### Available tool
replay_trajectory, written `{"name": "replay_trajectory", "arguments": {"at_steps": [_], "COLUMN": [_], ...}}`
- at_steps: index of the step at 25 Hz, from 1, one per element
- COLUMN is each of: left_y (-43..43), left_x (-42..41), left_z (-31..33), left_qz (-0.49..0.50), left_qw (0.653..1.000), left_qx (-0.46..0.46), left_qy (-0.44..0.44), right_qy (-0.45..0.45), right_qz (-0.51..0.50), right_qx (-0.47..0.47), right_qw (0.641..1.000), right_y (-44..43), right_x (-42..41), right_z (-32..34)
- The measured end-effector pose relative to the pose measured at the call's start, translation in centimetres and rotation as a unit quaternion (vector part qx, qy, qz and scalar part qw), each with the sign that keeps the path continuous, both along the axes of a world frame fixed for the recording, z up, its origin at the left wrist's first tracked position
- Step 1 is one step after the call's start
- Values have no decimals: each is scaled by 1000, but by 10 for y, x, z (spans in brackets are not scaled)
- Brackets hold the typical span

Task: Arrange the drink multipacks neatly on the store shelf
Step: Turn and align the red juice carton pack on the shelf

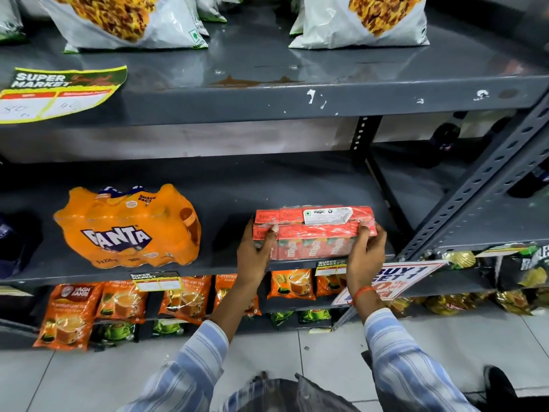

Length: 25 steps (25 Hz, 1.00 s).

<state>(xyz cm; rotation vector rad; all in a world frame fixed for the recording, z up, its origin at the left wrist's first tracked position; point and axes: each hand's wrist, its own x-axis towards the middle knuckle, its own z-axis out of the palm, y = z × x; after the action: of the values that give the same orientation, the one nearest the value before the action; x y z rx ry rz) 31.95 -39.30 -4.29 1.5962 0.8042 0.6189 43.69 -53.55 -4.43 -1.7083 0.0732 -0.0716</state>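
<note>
A red shrink-wrapped multipack of juice cartons (312,230) rests at the front edge of the grey middle shelf (231,185). My left hand (257,251) grips its left end, thumb on top. My right hand (367,248) grips its right end. An orange Fanta bottle multipack (127,227) sits on the same shelf to the left, with a wide gap between the two packs.
A dark multipack (15,242) lies at the far left of the shelf. Snack bags (124,19) stand on the shelf above. Orange tea packets (178,298) fill the shelf below. A slanted perforated upright (475,185) and a "Buy 1 Get 1" sign (395,281) stand to the right.
</note>
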Motion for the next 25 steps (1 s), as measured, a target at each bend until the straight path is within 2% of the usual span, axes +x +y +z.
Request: {"name": "replay_trajectory", "arguments": {"at_steps": [25], "left_y": [18], "left_x": [-6], "left_z": [10], "left_qz": [11], "left_qw": [999], "left_qx": [-5], "left_qy": [47], "right_qy": [1], "right_qz": [30], "right_qx": [-10], "right_qw": [1000], "right_y": [17], "right_x": [-2], "right_z": [2]}}
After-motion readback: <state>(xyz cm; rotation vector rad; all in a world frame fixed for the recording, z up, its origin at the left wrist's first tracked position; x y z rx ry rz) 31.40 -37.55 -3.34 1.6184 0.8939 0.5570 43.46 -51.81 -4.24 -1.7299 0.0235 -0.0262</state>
